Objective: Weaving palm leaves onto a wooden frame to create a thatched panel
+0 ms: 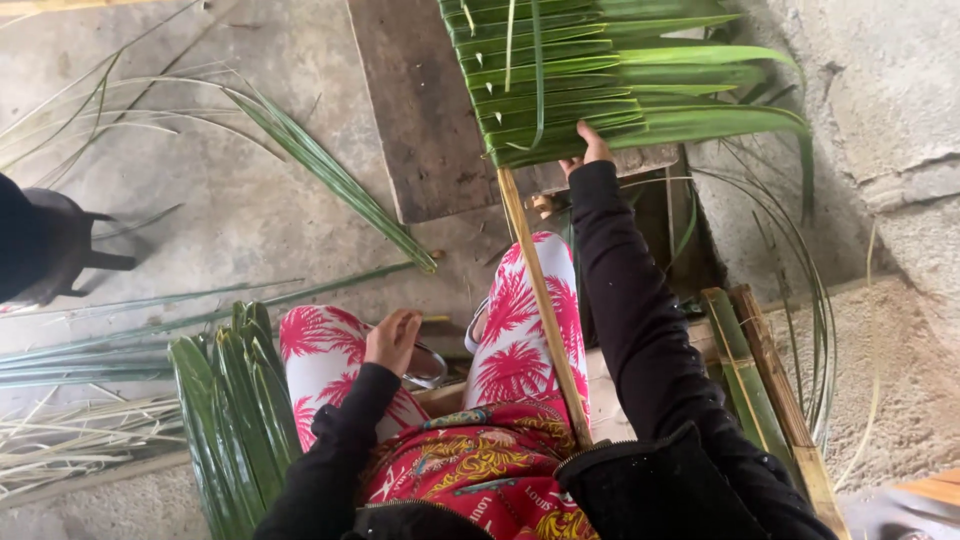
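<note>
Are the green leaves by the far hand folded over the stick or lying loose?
Folded. The leaves lie in neat overlapping rows along the stick, and the right hand presses their edge.

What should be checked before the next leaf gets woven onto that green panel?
1. Right hand on the woven leaf panel, at its lower edge: ok.
2. Stick runs from the lap up to the panel: ok.
3. Left hand free: cannot tell, it rests on the knee, fingers curled.
4. Spare leaves close beside the left leg: ok.
5. Panel resting on the wooden board: ok.
</note>
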